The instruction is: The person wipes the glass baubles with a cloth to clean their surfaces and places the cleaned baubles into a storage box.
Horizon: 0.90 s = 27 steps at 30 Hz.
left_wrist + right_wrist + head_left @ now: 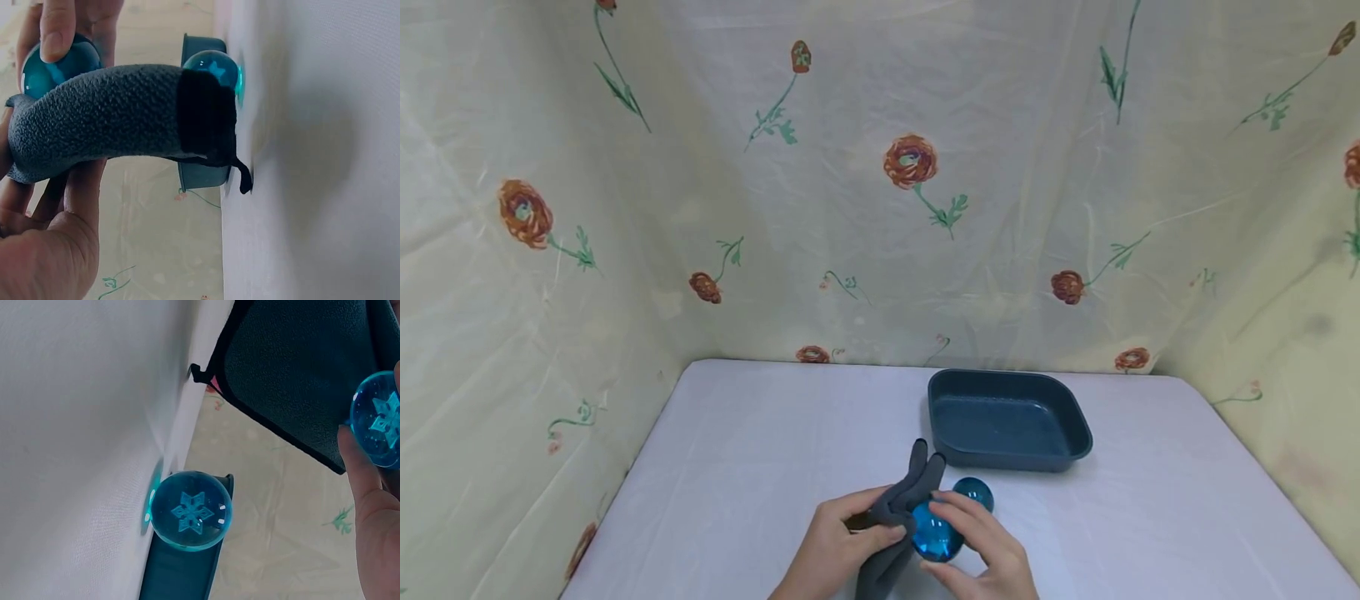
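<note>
My left hand (842, 533) grips a dark grey fleece cloth (887, 508) with black edging, folded and bunched between thumb and fingers. Against the cloth, my right hand (988, 542) pinches a clear blue ball (936, 533) between thumb and fingertips; a snowflake shape shows inside it in the right wrist view. A second blue ball (973, 493) rests on the table just beyond the right fingers, and it also holds a snowflake shape (191, 512). In the left wrist view the cloth (106, 115) hangs down with a small black loop (244, 178) close to the table.
A dark blue-green rectangular tray (1011, 460) with raised walls stands behind the balls, right of the middle. The white tabletop (775, 433) is bordered at the back and sides by hanging flowered sheets (1000, 208).
</note>
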{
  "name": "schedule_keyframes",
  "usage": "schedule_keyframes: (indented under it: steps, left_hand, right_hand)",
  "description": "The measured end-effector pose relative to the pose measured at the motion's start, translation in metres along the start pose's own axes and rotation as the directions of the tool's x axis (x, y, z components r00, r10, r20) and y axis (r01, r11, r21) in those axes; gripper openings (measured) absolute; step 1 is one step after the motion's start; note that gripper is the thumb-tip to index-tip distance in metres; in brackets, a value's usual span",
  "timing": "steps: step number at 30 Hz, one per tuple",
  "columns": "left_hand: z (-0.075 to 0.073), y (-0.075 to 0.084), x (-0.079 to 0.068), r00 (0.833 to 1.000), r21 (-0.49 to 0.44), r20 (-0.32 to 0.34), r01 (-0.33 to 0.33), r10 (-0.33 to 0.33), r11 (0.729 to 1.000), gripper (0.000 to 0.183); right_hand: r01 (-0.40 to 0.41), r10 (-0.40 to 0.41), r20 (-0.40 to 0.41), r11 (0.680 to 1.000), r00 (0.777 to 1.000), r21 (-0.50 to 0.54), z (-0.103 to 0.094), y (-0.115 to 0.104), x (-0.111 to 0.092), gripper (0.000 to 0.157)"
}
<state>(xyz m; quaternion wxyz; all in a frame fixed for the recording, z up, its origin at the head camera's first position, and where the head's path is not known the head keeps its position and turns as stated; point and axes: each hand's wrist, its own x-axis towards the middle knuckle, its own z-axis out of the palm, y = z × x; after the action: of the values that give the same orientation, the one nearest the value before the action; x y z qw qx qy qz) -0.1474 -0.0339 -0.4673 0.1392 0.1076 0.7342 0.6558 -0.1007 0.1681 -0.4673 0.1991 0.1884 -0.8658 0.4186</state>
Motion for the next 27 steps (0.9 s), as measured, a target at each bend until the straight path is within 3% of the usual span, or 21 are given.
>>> schedule_keyframes:
  steps: [8, 18, 22, 27]
  left_hand:
    - [-0.002, 0.001, -0.001, 0.998, -0.026, 0.056, -0.007, 0.008, 1.000, 0.045]
    - [-0.002, 0.002, -0.001, 0.996, -0.036, 0.087, -0.027, 0.030, 0.999, 0.042]
    - [-0.002, 0.002, -0.001, 0.995, -0.033, 0.089, -0.039, 0.042, 0.999, 0.041]
    - [-0.003, 0.002, -0.001, 0.995, -0.031, 0.088, -0.040, 0.043, 0.999, 0.041]
  right_hand:
    - [0.080, -0.083, -0.049, 0.996, 0.995, -0.048, 0.003, 0.001, 0.000, 0.059]
    - [0.003, -0.003, -0.029, 1.000, 1.000, 0.003, 0.004, -0.004, -0.002, 0.056]
    - [0.083, -0.083, -0.073, 0.997, 0.994, -0.004, 0.007, -0.002, -0.002, 0.060]
    - [0.205, -0.207, -0.121, 0.978, 0.971, -0.028, 0.010, 0.001, 0.000, 0.064]
